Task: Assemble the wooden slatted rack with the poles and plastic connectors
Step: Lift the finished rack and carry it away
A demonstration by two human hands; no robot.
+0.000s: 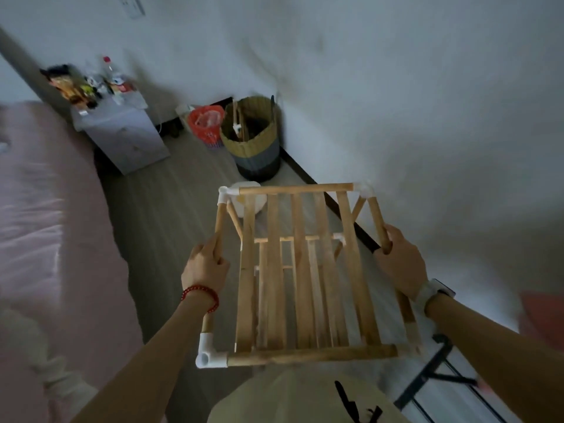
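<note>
- Head view: the wooden slatted rack [300, 270] fills the lower centre of the frame, held up off the floor; its top shelf of flat pale slats faces the camera and a lower shelf shows through the gaps.
- The left hand [205, 265] curls round the left side pole [218, 222], and the right hand [399, 261] curls round the right side pole [378, 218]; both grip firmly, each about halfway along its pole.
- Round wooden poles frame the slats; white plastic connectors join them at the corners, the near left connector [209, 352] smooth and elbow-shaped, with an open socket facing left.
- A red bead bracelet [201, 296] circles the left wrist; a watch with a pale band [433, 293] sits on the right.
- Room to move: bare grey wood-look floor [171, 209] opens beyond the rack's far edge, narrowing between the pink bed [45, 209] at the left and the white wall [427, 117] with its dark skirting at the right.
- In the corner at upper centre stands a woven round basket [253, 138], yellow above and grey below, beside a red plastic bag [206, 123] and a pale bedside cabinet [125, 135] with blurred clutter on top.
- A black metal frame [433, 377] lies at lower right, close under the right forearm.
</note>
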